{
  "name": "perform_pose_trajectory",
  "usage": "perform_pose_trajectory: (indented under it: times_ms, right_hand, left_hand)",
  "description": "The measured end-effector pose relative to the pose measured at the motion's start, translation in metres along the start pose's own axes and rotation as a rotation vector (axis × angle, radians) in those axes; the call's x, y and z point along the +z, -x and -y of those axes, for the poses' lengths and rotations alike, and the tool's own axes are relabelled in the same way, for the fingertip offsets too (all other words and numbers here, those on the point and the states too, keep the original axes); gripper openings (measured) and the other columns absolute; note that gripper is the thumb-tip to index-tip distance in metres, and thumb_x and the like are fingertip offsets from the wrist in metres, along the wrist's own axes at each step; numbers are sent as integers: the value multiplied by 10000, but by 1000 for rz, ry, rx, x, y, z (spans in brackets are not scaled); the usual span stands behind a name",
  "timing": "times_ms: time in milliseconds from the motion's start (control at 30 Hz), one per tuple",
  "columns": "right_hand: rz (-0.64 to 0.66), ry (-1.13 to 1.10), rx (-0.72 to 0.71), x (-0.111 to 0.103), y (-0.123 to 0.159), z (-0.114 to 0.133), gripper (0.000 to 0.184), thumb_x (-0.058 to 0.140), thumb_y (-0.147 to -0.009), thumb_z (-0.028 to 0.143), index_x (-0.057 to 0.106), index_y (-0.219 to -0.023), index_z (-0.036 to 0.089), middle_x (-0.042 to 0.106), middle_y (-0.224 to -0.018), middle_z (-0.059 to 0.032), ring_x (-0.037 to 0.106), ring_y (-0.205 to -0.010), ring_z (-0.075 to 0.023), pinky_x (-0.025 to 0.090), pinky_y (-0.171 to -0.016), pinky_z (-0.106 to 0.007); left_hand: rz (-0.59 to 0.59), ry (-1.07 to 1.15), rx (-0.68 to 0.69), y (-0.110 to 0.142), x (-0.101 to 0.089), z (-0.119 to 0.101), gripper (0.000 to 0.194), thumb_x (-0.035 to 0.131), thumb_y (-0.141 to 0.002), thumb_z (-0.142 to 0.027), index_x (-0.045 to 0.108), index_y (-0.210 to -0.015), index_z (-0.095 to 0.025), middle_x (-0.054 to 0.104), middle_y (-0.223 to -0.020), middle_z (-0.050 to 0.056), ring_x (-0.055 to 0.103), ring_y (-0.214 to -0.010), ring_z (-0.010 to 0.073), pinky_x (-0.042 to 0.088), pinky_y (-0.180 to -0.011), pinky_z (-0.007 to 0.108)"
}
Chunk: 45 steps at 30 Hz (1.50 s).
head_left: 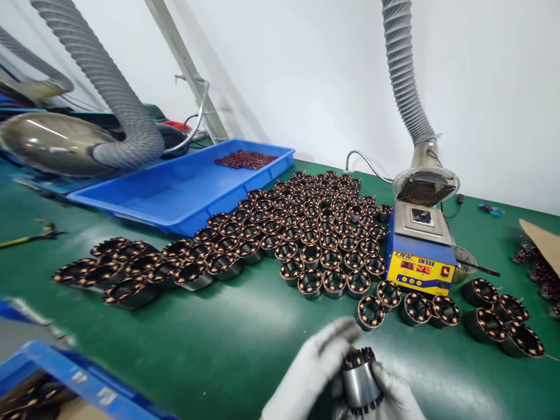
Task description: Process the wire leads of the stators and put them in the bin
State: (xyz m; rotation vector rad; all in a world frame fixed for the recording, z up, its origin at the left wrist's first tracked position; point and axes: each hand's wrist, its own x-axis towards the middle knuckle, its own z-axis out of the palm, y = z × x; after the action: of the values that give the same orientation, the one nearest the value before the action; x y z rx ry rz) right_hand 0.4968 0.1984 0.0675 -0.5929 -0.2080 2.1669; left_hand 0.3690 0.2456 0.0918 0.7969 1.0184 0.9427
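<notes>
A motor stator [361, 386], a steel ring with black toothed ends and copper windings, is tilted at the bottom of the head view. My right hand [396, 394], in a white glove, is closed round its right side and lower part. Against its upper left is my left hand [317, 364], also gloved, with fingers stretched out over the toothed rim. Those fingertips are slightly blurred, and whether they touch the rim I cannot tell. Just beyond the hands, another stator [371, 313] stands on the green table [245, 344].
Many stators [310, 236] stand in rows across the table. A blue tray [166, 189] holds small dark-red parts [245, 159]. To the right is a yellow-and-blue solder pot [420, 265] under an extraction hose [402, 64]. Pliers [32, 236] lie left; a blue crate [83, 379] is front left.
</notes>
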Motion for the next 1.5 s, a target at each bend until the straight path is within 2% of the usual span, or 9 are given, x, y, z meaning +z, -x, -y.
perform_pose_trajectory:
  times_ms: [133, 233, 433, 600, 733, 933, 1167, 1300, 1500]
  right_hand:
    - [-139, 181, -171, -1, -3, -9, 463, 757, -621, 386, 587, -1028, 243, 685, -952, -39, 645, -846, -229, 490, -717, -365]
    - [-370, 461, -346, -9, -4, -19, 589, 795, -534, 237, 564, -1075, 253, 658, -1042, -49, 622, -908, -245, 505, -692, -327]
    - [-646, 1084, -749, -18, -13, -31, 417, 739, -494, 122, 581, -851, 266, 649, -1044, -46, 593, -975, -265, 448, -844, -360]
    - [-637, 1285, -923, -16, -18, -33, 319, 741, -522, 189, 543, -756, 275, 650, -923, -56, 598, -846, -276, 431, -740, -391]
    - [-747, 1321, -916, -16, -17, -35, 361, 786, -503, 215, 532, -752, 275, 642, -934, -66, 582, -836, -290, 404, -738, -411]
    - [-754, 1309, -821, -17, -12, -37, 387, 796, -517, 293, 558, -822, 274, 636, -1046, -80, 577, -969, -313, 421, -814, -427]
    - [-722, 1354, -728, -18, -8, -32, 330, 770, -543, 251, 561, -798, 276, 647, -1067, -67, 583, -986, -305, 423, -855, -438]
    - [-716, 1269, -820, -17, -9, -34, 338, 774, -524, 204, 587, -794, 280, 655, -1050, -64, 585, -969, -311, 421, -830, -433]
    - [-700, 1310, -792, -27, -10, -35, 374, 778, -528, 206, 604, -852, 273, 649, -1078, -69, 577, -1006, -307, 415, -863, -430]
  left_hand:
    - [-197, -223, -32, 6, 9, -4, 233, 634, -564, -336, 675, -696, -148, 661, -756, 67, 610, -768, 267, 499, -704, 285]
    - [-290, -106, 16, 6, -5, -8, 366, 665, -610, -414, 647, -835, -126, 655, -738, 67, 610, -753, 245, 490, -718, 277]
    - [61, -181, 84, 2, -8, 1, 444, 612, -706, -414, 581, -1071, -163, 594, -1101, 86, 524, -1067, 241, 398, -956, 302]
    - [-126, 89, 10, 0, 11, 17, 357, 685, -656, -431, 640, -830, -123, 652, -826, 101, 608, -797, 249, 492, -756, 307]
    - [-324, 377, 121, 3, -5, 1, 469, 776, -610, -487, 607, -903, -162, 654, -827, 60, 611, -865, 230, 479, -848, 299]
    - [-98, -332, -36, 8, -9, -13, 252, 660, -574, -356, 681, -717, -148, 654, -753, 62, 602, -761, 248, 496, -695, 272]
    - [-367, -153, 71, 3, -16, -20, 393, 695, -563, -417, 666, -834, -134, 660, -875, 80, 597, -862, 245, 478, -781, 270]
    - [-135, -345, -85, 2, -12, -31, 427, 686, -504, -357, 674, -873, -142, 659, -904, 72, 596, -893, 280, 489, -785, 302]
    - [-166, -326, -143, -1, 3, -24, 281, 635, -500, -334, 662, -691, -130, 646, -701, 52, 603, -718, 251, 489, -641, 278]
